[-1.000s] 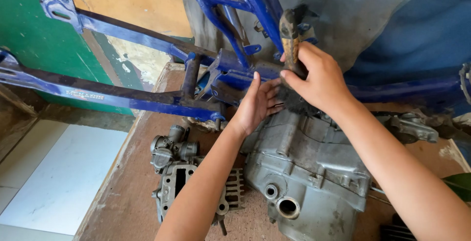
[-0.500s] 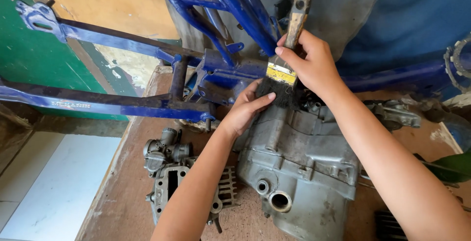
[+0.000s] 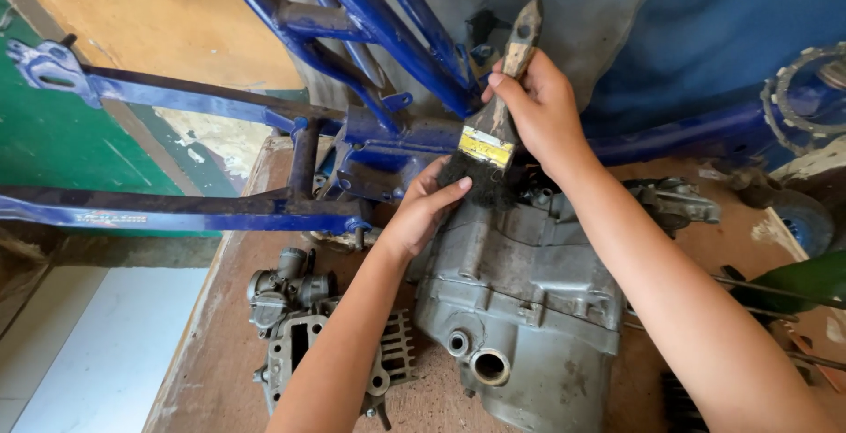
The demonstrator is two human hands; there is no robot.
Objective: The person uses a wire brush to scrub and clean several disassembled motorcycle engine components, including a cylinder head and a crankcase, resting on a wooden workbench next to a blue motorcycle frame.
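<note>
Lowered since before, right hand (image 3: 539, 107) grips paintbrush (image 3: 493, 133) on engine case (image 3: 520, 283); left hand (image 3: 423, 208) flat, open.

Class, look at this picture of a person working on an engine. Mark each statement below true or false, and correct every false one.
1. The right hand grips a paintbrush by its wooden handle. True.
2. The brush's dark bristles point up, away from the engine case. False: they point down onto the top of the grey engine case.
3. The left hand rests at the top edge of the case, beside the bristles. True.
4. The tubular frame behind the engine is red. False: it is blue.
5. A carburettor lies on the brown surface, on the picture's left of the case. True.
</note>
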